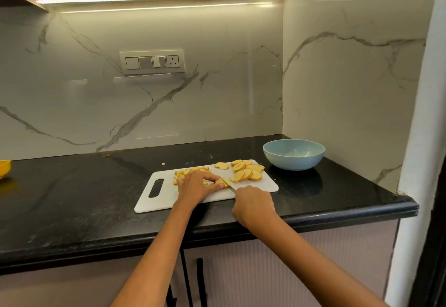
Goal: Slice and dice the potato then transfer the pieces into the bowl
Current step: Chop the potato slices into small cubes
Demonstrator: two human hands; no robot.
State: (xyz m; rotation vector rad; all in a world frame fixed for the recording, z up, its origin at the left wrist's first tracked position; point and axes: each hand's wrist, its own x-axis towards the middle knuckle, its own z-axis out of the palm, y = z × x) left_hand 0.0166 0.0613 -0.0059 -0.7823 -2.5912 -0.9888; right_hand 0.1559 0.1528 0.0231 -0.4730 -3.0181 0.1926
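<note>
Now the dicing step is in hand, I judge. On the white cutting board (166,194), the left hand (196,185) pinches a potato piece (223,182) under its curled fingers (212,178). The right hand (253,201) grips the knife (229,184), its blade touching that piece just beside the fingertips. Uncut slices (246,173) wait near the blue bowl (293,154) on the worktop (72,198). Next the blade must press down, clear of the fingertips.

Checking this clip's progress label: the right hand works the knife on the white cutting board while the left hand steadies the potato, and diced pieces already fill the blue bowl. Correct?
Not quite. The head view shows the blue bowl empty; diced pieces and slices lie on the white cutting board. The rest is right.
</note>
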